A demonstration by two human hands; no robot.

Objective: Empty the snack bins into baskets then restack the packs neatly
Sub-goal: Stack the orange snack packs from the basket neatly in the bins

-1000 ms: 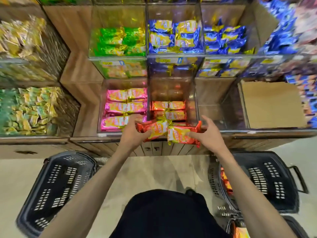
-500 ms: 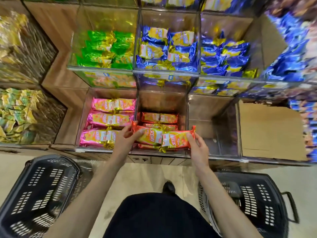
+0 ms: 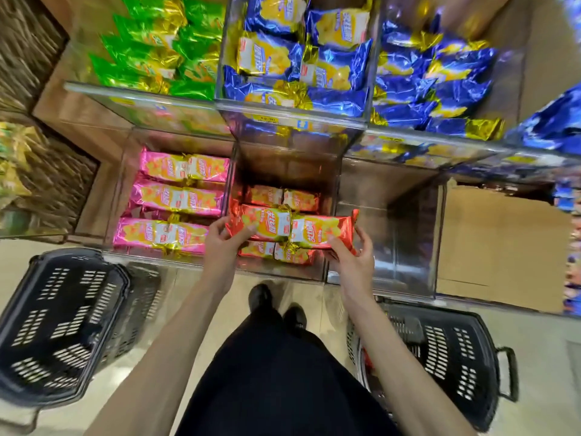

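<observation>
I have both grips on one load. My left grip (image 3: 224, 243) pinches the left end of the red twin pack (image 3: 292, 228), thumb on top and fingers under. My right grip (image 3: 352, 259) curls round the right end, thumb on the near edge. The pack hangs roughly level just above the middle bin (image 3: 279, 273), over the red packs (image 3: 276, 251) already lying in it.

My first worry is the pack itself. It looks to be two bags joined at the middle by a gold ribbon (image 3: 284, 210). I hold only the ends, so a loose tie could let the centre sag or fold. Foil this glossy may also slide out of a thumb pinch.

The second worry is the right end, which overhangs the clear divider (image 3: 338, 190) toward the empty bin (image 3: 390, 240). If I lower it straight, I judge that end would catch the wall and tip the pack askew or crumple its corner. It wants shifting left first.

The third is the row beneath, which sits near the bin's front lip. A hard push down could nudge it outward or leave the stack crooked. The pink packs (image 3: 179, 199) alongside lie in tidy rows.

Further out, the left basket (image 3: 63, 325) and right basket (image 3: 440, 347) stand on the floor either side of my feet. A dropped pack would likely land between them. Something red shows in the right basket, too hidden to name.
</observation>
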